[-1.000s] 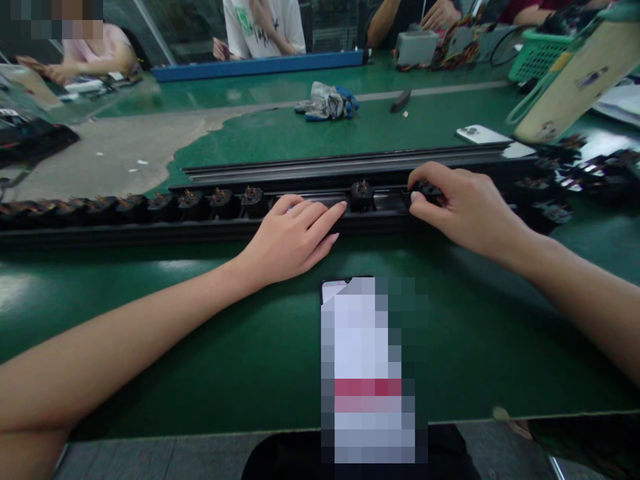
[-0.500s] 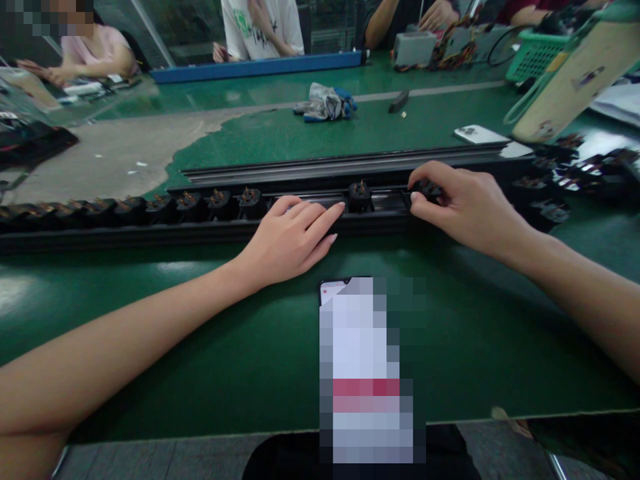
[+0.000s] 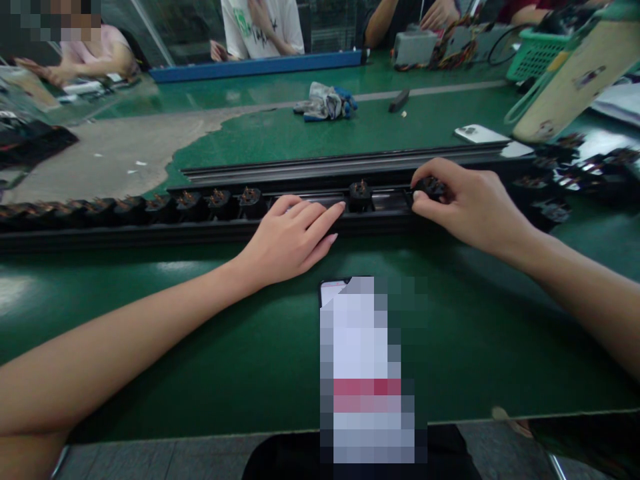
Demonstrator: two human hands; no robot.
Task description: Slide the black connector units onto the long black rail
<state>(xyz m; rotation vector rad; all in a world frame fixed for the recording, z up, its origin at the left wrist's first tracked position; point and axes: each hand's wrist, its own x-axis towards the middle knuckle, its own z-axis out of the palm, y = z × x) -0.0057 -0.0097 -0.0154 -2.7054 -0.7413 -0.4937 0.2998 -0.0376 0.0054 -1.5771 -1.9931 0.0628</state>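
Observation:
A long black rail [image 3: 200, 230] lies across the green table, with a row of black socket modules [image 3: 189, 205] in its left part, copper contacts facing up. One more socket module [image 3: 361, 195] sits in the rail between my hands. My left hand [image 3: 295, 237] lies over the rail, palm down and fingers stretched out, holding nothing. At the rail's right part, my right hand [image 3: 463, 200] pinches a black socket module [image 3: 431, 189] between thumb and fingers. The fingers partly hide that module, so I cannot tell how deep it sits.
Behind the rail lies another black profile [image 3: 300, 167]. Loose socket modules [image 3: 595, 170] are heaped at the right. A phone [image 3: 330, 290], mostly blurred out, lies in front. Farther back are gloves [image 3: 327, 103], a white phone [image 3: 480, 135], a bottle [image 3: 565, 87] and people at work.
My right hand has shifted very slightly, with a little more of the pinched socket module showing. My left hand stays in place on the rail.

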